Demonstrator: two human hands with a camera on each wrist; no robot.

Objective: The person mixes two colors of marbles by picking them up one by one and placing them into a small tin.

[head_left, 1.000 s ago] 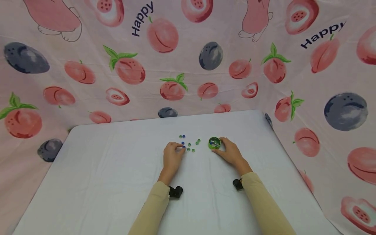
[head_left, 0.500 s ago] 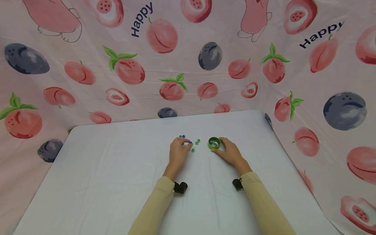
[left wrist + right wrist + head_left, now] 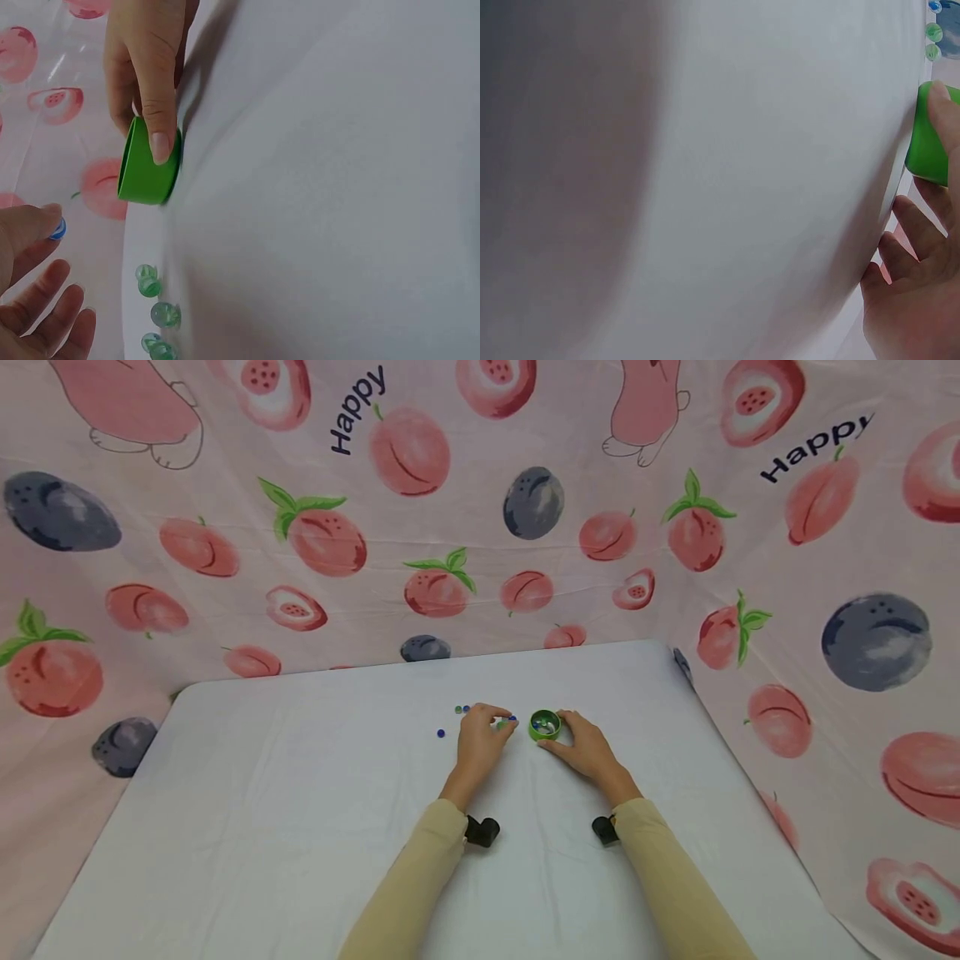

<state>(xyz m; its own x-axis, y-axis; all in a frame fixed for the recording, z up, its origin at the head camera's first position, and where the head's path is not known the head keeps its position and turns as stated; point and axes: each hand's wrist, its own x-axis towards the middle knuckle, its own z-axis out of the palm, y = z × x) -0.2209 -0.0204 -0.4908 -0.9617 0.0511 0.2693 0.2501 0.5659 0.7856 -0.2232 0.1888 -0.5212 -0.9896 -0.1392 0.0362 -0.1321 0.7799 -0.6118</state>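
Observation:
My left hand [image 3: 477, 745] pinches a blue marble [image 3: 58, 229] between thumb and forefinger, a short way left of a small green cup [image 3: 544, 735]. In the left wrist view its other fingers are spread apart. My right hand [image 3: 591, 752] holds the cup by its right side, thumb in front, and the cup stands upright on the table. Some marbles, blue among them, show inside the cup. Several green marbles [image 3: 166, 315] lie on the table near the left hand, which partly covers them in the head view.
On the white table [image 3: 300, 827], a blue marble [image 3: 441, 733] lies alone left of the left hand. Behind that hand sit a green marble [image 3: 458, 710] and another blue one [image 3: 467, 709]. A fruit-printed cloth [image 3: 480, 527] hangs along the back and right.
My left hand has moved right toward the cup, carrying the pinched blue marble. A lone blue marble now shows to its left. The right hand stays on the cup.

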